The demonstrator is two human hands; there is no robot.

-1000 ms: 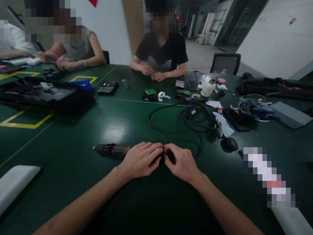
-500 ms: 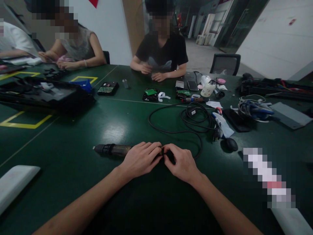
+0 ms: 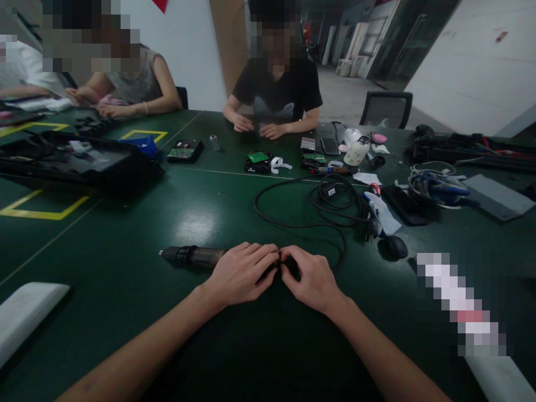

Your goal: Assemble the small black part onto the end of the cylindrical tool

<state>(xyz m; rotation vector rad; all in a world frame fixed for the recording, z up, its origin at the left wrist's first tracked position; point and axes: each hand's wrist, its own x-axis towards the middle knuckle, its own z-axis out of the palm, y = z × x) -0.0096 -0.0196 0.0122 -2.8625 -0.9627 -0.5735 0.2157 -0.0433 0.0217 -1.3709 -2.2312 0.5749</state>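
Observation:
A dark cylindrical power tool (image 3: 190, 256) lies flat on the green table (image 3: 125, 268), its tip pointing left. My left hand (image 3: 240, 273) rests over the tool's right end with fingers curled down on it. My right hand (image 3: 312, 279) meets it fingertip to fingertip, pinching a small dark part at that end where a black cord (image 3: 301, 223) joins. What sits between my fingertips is hidden.
The cord loops back to a coil (image 3: 335, 195) and a plug. Behind lie circuit boards (image 3: 257, 160), a black tray (image 3: 75, 159), a mouse (image 3: 396, 245), cables (image 3: 438, 184) and bottles. People sit across the table. A white object (image 3: 25, 312) is at the near left.
My hands have stayed put on the tool. The person opposite in black has shifted their hands slightly on the table.

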